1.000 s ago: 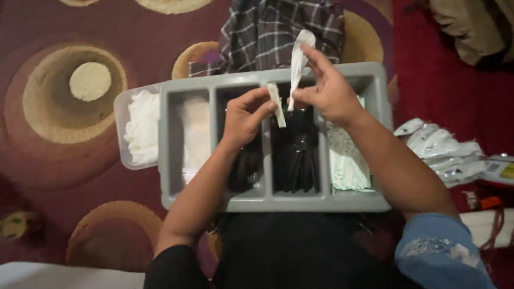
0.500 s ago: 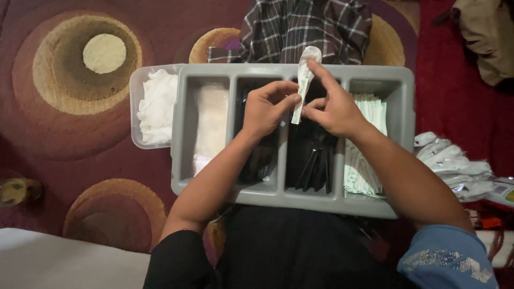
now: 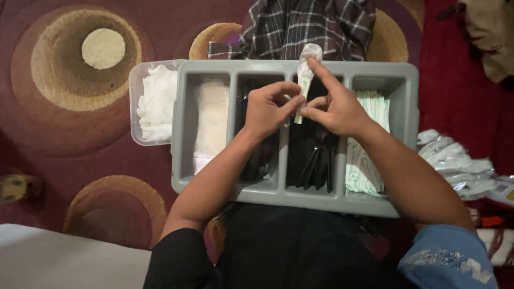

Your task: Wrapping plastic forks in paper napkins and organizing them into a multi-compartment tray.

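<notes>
clear tub of white gloves | plaid cloth | pile of sealed packets | patterned rug

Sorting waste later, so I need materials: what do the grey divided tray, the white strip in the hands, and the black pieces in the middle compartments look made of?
Grey tray: likely moulded plastic, matte, with rounded rims.
White strip, pinched between left hand and right hand: looks like thin paper, creased and limp.
Black pieces: probably glossy plastic, with faint highlights; too dark to be sure.

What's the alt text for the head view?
Both hands, left and right, pinch a narrow white paper packet above a grey four-compartment tray on the person's lap. The tray holds black cutlery and white packets.
</notes>
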